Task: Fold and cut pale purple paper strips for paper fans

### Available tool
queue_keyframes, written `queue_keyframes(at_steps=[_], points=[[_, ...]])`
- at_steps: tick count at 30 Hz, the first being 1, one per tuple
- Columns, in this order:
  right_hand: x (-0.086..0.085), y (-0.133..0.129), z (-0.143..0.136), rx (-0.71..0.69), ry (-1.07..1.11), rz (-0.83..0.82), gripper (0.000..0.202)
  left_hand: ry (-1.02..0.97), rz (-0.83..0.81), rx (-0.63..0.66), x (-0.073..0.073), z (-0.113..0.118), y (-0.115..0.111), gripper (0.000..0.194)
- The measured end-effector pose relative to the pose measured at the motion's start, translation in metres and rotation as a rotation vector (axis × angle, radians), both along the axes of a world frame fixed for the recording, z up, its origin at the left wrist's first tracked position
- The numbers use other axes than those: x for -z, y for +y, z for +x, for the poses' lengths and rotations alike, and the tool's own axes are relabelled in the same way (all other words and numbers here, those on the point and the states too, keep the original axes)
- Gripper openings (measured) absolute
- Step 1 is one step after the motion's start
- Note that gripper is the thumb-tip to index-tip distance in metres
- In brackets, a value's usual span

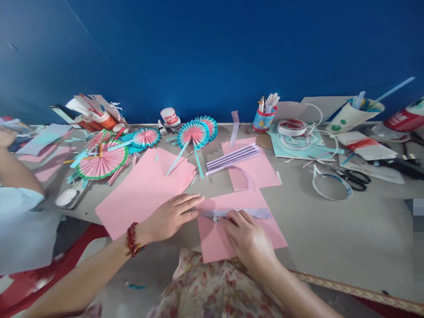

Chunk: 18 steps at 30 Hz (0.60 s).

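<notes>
- Far left, a co-worker's arm [20, 170] reaches in at the edge of the table [318, 238]; beside it lies a pink fan with a green rim [99, 165].
- Next, pink sheets [139, 190] lie loosely stacked; 1 blue-rimmed fan [193, 134] rests partly over their far edge, with a white tub [168, 116] behind it.
- The left hand [165, 218] is open and palm down, fingers stretched rightwards; their tips are at the left end of the lilac strip [264, 213]; no grasp shows.
- The strip lies over a pink sheet [212, 247], its long axis running left to right, across the front of the body; its left end is nearer the left hand, while its middle is under the right hand [253, 245].
- The right hand comes in from the near side, fingers bent down onto the strip; a small white piece [216, 219] is just beside the fingertips; whether they pinch or only press, I cannot tell.
- Beyond the strip, pleated lilac paper [233, 160] slants across another pink sheet [268, 170]; farther right are a pen cup [263, 120], a pale ring [331, 198] and black-handled scissors [359, 177].
</notes>
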State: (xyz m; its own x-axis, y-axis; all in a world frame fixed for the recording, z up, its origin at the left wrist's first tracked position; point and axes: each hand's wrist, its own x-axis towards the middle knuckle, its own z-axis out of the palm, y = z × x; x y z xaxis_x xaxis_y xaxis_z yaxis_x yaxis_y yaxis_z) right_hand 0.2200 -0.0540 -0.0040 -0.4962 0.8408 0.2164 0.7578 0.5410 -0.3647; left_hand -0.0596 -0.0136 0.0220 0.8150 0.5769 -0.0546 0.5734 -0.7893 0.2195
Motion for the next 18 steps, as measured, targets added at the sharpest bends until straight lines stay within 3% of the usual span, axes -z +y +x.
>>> queue_keyframes(at_steps=[7, 18], points=[[0.002, 0.000, 0.000, -0.008, 0.015, -0.013, 0.023, -0.037, -0.023, 0.099, 0.012, 0.006, 0.034, 0.038], [0.004, 0.000, -0.001, 0.021, 0.017, 0.008, 0.021, -0.229, -0.075, 0.108, 0.029, 0.003, 0.040, 0.037]])
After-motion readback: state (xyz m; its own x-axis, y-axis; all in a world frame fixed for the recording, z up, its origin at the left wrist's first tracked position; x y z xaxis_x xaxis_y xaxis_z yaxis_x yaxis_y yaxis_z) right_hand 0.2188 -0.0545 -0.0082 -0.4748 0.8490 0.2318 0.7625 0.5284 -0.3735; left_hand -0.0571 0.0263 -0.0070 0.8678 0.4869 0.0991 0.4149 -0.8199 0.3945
